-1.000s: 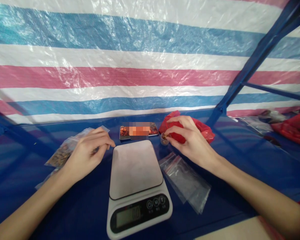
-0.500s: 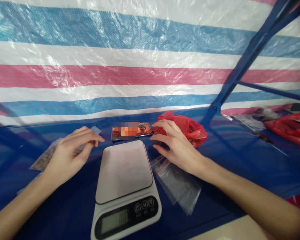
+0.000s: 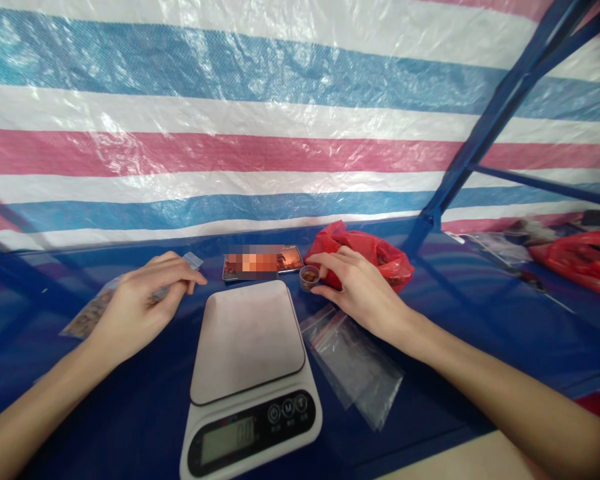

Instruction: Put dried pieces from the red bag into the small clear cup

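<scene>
My right hand (image 3: 363, 293) has its grip closed on a small cup (image 3: 309, 277), thumb underneath and fingertips over the far rim, just off the back right corner of the scale (image 3: 247, 373). The cup looks like thin clear plastic, light and easy to squash, so I judge a gentle pinch on the wall near the rim suits it best, kept level. It holds a little heap of brown bits, loose enough to spill if it tips.

My left hand (image 3: 140, 307) is pinched on the top edge of a clear bag (image 3: 93, 313) lying on the blue table (image 3: 480, 320) to the left of the scale. That bag is soft and floppy, partly filled with brownish pieces; I would take it by the sealed strip, where the film is stiffer.

Behind the cup sits a red bag (image 3: 375, 257), crumpled and slack, touching my right fingers; dark pieces show at its lower edge. Flat empty bags (image 3: 360, 367) lie under my right wrist, slippery-looking and thin. The scale's plate is bare. A phone (image 3: 263, 261) lies flat behind the scale.
</scene>
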Demonstrator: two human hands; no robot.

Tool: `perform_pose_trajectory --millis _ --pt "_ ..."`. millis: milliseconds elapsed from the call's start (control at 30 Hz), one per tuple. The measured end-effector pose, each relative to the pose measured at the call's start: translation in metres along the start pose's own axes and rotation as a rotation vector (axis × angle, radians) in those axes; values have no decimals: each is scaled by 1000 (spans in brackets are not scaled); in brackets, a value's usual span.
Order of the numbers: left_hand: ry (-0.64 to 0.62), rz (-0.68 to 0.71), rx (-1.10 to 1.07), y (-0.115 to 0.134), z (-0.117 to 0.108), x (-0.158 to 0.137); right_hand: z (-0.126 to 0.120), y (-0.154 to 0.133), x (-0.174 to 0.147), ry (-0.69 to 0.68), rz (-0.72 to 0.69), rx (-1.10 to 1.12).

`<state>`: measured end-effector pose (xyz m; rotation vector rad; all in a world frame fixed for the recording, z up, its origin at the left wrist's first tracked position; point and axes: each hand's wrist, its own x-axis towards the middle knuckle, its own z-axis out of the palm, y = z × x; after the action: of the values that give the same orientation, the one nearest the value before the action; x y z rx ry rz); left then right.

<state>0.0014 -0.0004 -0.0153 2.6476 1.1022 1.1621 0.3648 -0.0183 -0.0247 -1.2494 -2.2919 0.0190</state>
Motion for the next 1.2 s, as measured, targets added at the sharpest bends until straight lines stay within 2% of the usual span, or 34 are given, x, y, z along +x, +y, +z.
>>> perform_pose_trajectory --millis 100,167,233,367,500,567,700,867,1067,1200 --pt "5 -4 4 -1 1 -1 -5 2 1 30 -17 129" --pt "11 -10 6 -1 1 -2 -16 6 1 50 33 130" --pt "13 -14 5 0 1 -2 -31 10 2 4 138 10" --pt "25 -3 10 1 2 -1 -60 14 3 -235 355 -354" --pt "33 20 4 2 3 1 -72 23 1 -316 456 -530" --pt "35 25 1 1 3 1 -70 34 -3 -309 440 -539" --pt "42 6 -3 1 3 1 -62 56 -8 -291 308 -499" --pt "22 -32 -4 3 2 1 -62 64 -8 -197 192 -450" --pt "8 -23 -14 2 2 1 -55 84 -14 -302 145 -150" --pt "7 -15 -9 1 3 0 -46 90 -13 -288 117 -122"
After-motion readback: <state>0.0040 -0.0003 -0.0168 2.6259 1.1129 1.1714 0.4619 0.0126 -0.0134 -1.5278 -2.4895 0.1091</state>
